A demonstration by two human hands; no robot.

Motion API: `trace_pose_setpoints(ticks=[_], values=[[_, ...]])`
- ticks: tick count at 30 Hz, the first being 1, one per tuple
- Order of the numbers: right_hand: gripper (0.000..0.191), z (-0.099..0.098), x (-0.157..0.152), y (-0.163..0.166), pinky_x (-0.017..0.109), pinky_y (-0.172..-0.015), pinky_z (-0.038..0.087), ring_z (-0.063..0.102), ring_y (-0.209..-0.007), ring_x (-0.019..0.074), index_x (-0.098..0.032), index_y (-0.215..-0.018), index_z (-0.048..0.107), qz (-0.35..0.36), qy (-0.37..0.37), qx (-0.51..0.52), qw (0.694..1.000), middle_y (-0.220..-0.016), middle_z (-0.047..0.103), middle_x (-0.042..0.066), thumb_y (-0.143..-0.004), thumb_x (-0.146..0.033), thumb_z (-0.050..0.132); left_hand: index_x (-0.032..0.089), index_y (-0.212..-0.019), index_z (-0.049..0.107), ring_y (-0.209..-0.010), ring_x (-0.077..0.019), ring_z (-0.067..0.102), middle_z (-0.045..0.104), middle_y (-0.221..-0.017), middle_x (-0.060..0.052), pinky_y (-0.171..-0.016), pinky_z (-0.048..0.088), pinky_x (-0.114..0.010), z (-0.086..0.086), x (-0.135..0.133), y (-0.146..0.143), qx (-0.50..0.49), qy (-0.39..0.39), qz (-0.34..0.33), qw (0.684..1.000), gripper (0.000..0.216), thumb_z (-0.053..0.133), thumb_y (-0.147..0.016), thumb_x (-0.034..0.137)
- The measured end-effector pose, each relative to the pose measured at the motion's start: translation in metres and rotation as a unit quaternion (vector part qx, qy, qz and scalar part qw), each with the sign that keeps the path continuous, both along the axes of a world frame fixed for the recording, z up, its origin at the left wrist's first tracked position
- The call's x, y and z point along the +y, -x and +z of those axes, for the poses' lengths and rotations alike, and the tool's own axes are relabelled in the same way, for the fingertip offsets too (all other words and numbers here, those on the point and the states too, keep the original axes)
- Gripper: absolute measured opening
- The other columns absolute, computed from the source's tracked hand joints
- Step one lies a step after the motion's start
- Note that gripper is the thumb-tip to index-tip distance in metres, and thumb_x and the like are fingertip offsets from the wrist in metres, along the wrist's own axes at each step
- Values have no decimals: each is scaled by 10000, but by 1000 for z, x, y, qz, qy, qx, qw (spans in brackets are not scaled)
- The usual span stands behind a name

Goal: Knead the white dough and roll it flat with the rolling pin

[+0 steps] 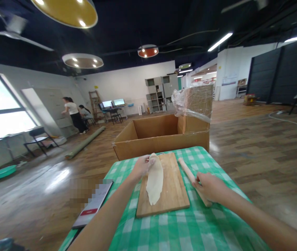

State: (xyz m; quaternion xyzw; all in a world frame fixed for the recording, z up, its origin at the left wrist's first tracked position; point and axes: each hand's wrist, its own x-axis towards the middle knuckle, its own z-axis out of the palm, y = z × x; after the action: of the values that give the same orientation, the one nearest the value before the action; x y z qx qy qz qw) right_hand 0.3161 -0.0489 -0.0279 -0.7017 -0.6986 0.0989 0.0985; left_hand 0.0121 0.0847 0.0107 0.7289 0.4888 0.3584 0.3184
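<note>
The dough (154,183) is looking smooth and matt, and the board (173,186) beneath it is showing pale, dull wood grain; the rolling pin (187,170) is appearing as smooth, matt wood; the checked worktop cover (164,233) is creasing with a faint sheen, like plastic sheeting; the carton (161,143) is showing matt brown cardboard, while clear plastic film (179,103) is glinting in crumples; the floor (242,146) is shining in patches over wood-grain planks

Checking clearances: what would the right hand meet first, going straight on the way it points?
Beyond the pin it holds, the right hand would likely meet the board, right edge first; depth is unclear, so it might pass over.
</note>
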Motion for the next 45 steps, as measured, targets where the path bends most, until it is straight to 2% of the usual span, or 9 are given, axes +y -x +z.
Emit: trace_pose_setpoints(ticks=[4,7,12,14,18,23,27,32,45], values=[[432,13,6,17,321,-624,363,674,-821,285,-193,-806,649,-17,-71,66,995,-836,716,139,-965,-539,445,139,-838,697,-666,-192,619,692,-759,-58,-581,446,-261,20,-12,7,-79,-40,12,996,468,705,-740,597],[605,33,21,41,317,-622,431,668,-709,255,-190,-713,608,3,-9,295,955,-698,688,128,-950,-692,366,144,-914,702,-756,-205,657,725,-865,-75,-662,492,-282,45,-18,3,-129,-87,12,988,461,682,-800,590],[764,56,53,90,381,-759,556,728,-881,280,-122,-969,637,96,284,735,608,-952,742,201,-895,-809,309,191,-991,737,-943,-217,683,749,-996,-73,-866,512,-326,69,-58,-10,-111,-229,-44,966,247,617,-933,400],[656,53,66,104,365,-788,556,723,-895,260,-107,-1006,655,104,238,788,558,-975,745,173,-919,-716,426,230,-1022,749,-1010,-220,683,753,-1049,-65,-933,504,-348,61,-83,-8,-24,-276,-120,953,168,635,-925,308],[270,24,89,116,306,-623,530,677,-666,203,-123,-878,686,32,110,775,622,-792,742,85,-815,-384,717,281,-1196,701,-1317,-309,516,635,-1334,-90,-1140,377,-466,24,-107,8,90,-246,-225,939,447,800,-772,386],[330,4,96,112,285,-637,519,668,-701,190,-145,-952,703,29,47,765,641,-849,751,61,-726,-358,815,191,-1178,640,-1153,-303,627,658,-1231,-154,-968,508,-456,-18,-69,7,-168,1,18,986,491,614,-884,582],[398,7,96,108,299,-695,520,659,-759,196,-164,-993,718,83,14,720,689,-889,744,46,-734,-448,821,175,-1131,647,-929,-267,708,731,-1022,-140,-795,555,-387,-32,-46,-19,-309,211,-97,922,512,687,-836,591],[443,0,101,106,290,-603,475,620,-678,187,-148,-921,729,103,-21,615,782,-820,727,41,-785,-569,734,167,-1088,690,-822,-247,705,752,-907,-96,-704,541,-330,-42,-46,-29,-334,166,-87,924,481,752,-795,544],[381,15,83,116,318,-756,519,672,-849,212,-186,-1070,719,207,20,576,791,-940,743,53,-854,-499,710,170,-937,670,-735,-206,693,749,-848,-68,-674,522,-289,-46,-48,-16,-347,111,-13,931,358,783,-780,471]])
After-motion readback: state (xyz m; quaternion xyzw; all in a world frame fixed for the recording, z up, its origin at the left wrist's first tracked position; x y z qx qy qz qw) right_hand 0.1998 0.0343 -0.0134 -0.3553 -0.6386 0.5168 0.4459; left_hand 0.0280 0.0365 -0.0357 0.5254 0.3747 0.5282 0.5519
